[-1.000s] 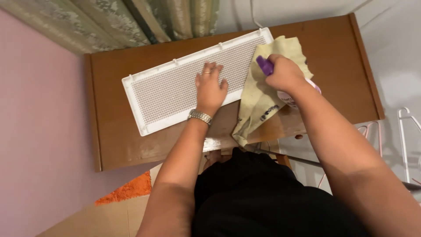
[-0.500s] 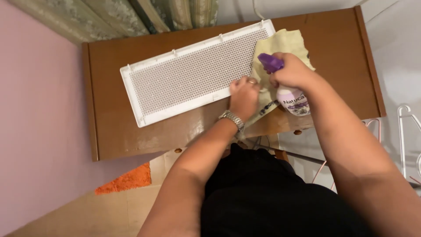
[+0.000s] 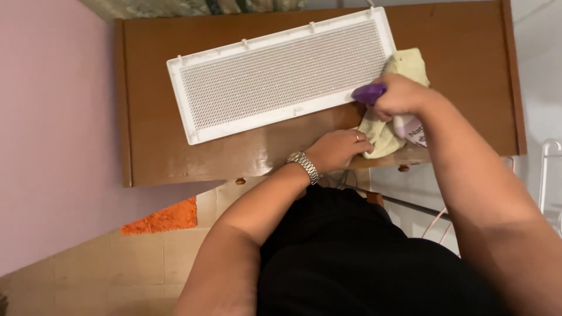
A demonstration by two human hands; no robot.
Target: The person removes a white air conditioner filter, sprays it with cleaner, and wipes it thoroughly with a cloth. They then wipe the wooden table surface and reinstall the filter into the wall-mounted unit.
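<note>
— Gripping the spray bottle (image 3: 404, 120) like that, the right hand (image 3: 401, 96) is wrapped tight round its neck, purple nozzle pointing left toward the white mesh grille (image 3: 281, 73). Does that look right to you?

— It does. The grille lies flat on the brown desk (image 3: 456, 47), long side running across, its right end just beside the bottle. I'd judge the nozzle close enough to wet the mesh without soaking the wood.

— And the left hand (image 3: 336, 149)?

— Closed on the lower edge of the yellow cloth (image 3: 386, 131), fingers pinching it against the desk near the front edge. A wristwatch (image 3: 304, 167) sits on that arm. The cloth runs up under the right hand, touching the grille's right end.

— So how would you do this step well?

— Keep the bottle upright enough to draw liquid, aim at the mesh rather than the frame, and spray lightly. The grille is loose and nothing holds it down, so a hard wipe could push it toward the back edge. I'd bunch the cloth into a pad first; a loose corner may catch on the small tabs along the rim.

— Anything hidden?

— Whether a finger is on the trigger, I can't tell.
</note>
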